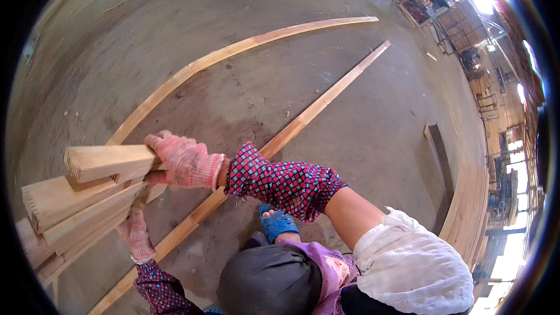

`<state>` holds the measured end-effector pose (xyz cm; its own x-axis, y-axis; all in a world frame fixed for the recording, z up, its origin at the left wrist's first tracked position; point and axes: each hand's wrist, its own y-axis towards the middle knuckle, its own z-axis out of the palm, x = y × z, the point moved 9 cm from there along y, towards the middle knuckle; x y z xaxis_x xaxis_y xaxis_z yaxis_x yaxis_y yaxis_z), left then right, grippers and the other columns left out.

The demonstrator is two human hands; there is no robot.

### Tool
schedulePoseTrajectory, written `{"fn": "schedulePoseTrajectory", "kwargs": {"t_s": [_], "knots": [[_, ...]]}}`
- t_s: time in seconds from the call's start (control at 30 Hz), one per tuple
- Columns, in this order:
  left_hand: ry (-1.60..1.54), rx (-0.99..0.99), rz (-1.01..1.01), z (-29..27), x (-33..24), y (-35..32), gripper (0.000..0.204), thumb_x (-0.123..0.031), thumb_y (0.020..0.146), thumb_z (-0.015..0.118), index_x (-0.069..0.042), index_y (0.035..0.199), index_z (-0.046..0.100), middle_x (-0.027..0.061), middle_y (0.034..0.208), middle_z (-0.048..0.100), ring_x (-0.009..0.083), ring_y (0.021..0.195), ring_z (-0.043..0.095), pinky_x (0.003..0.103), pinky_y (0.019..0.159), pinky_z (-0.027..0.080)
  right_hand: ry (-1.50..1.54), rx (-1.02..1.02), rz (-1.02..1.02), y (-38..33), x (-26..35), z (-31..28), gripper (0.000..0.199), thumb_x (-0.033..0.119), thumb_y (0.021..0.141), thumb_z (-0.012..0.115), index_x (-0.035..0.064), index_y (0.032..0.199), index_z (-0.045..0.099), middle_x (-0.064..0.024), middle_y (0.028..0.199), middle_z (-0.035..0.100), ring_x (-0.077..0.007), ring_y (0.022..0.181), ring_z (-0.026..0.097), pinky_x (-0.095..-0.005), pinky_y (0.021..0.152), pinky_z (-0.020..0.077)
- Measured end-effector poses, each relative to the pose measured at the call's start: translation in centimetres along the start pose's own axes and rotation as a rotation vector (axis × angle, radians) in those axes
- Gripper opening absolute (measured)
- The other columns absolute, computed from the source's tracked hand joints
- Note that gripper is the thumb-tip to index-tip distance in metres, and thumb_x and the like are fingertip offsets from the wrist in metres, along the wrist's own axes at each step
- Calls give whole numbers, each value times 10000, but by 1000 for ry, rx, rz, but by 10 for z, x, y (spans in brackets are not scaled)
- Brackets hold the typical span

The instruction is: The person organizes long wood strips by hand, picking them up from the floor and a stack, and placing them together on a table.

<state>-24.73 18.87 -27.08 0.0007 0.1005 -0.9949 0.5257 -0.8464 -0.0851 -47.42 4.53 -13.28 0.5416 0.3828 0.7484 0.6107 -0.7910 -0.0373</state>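
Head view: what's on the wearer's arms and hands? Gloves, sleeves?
Both hands wear pinkish knit work gloves, worn and dusty: the right hand and the left hand. Each forearm has a dark blue oversleeve patterned with red dots, gathered at the wrist. Above the right oversleeve, a short white sleeve covers the upper arm.

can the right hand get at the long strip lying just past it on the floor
Probably yes, but not freely: the right hand is gripping the top board of the bundle, so it would have to let go. The long strip lies bare on the concrete floor with nothing covering it.
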Motion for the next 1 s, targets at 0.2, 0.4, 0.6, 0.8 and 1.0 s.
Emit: {"fn": "schedulePoseTrajectory", "kwargs": {"t_s": [0.2,0.4,0.6,0.8,1.0], "knots": [[-234,-202,245,16,-59,-7,762,-109,745,852,18,1361,422,138,1276,569,234,1114,572,391,985,472,-113,36,-33,15,13,-1,672,427,761,786,17,1217,512,-214,1111,589,-380,1029,619,-455,872,516],[14,39,180,21,-65,-3,690,-180,704,892,-23,1280,546,110,1206,623,215,1061,604,356,935,498,-67,166,66,4,0,-3,720,417,787,782,62,1333,474,-180,1237,585,-371,1153,578,-450,960,493],[168,132,-23,18,-26,13,523,-159,751,846,-29,1206,621,91,1170,652,188,1004,628,334,907,506,-42,76,91,9,3,-5,725,353,750,828,71,1325,488,-174,1222,596,-370,1143,585,-449,949,496],[27,66,79,22,-65,-3,417,-168,794,799,-6,1148,649,76,1134,658,168,980,615,338,921,486,-60,98,33,6,13,-4,720,433,729,820,60,1267,520,-179,1141,616,-373,1051,621,-448,879,517],[106,-38,-4,7,-57,-18,425,-283,821,749,1,1122,652,71,1084,650,198,958,580,364,898,461,-125,141,69,4,11,3,762,452,710,815,40,1267,500,-173,1097,617,-382,1010,635,-468,819,529]]}}
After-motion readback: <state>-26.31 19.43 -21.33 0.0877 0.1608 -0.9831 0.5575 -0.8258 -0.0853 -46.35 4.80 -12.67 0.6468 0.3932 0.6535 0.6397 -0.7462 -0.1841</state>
